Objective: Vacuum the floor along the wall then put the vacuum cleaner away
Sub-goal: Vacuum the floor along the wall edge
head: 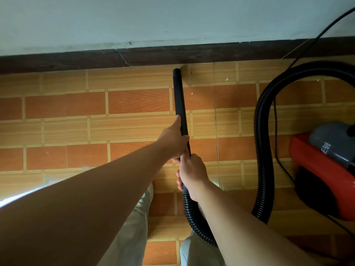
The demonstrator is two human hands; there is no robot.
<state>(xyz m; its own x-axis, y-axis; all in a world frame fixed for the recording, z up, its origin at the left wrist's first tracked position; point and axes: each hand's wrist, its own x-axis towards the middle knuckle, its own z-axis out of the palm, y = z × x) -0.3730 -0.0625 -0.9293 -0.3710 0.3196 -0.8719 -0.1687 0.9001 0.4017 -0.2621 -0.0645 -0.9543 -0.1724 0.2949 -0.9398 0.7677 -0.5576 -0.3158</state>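
A pale wall [172, 20] and its dark skirting board [211, 54] run across the top of a tiled floor [76, 104]. The red vacuum cleaner [322, 169] sits at the right, its ribbed hose [263, 131] looping back to the person. The black wand [179, 100] points straight away from the body, square to the wall, its nozzle just short of the skirting. The left hand [173, 140] grasps the wand farther forward; the right hand [192, 174] grasps it behind, where the hose joins. Pale crumbs [192, 93] lie to the nozzle's right, so the next sweep likely runs rightward along the wall.
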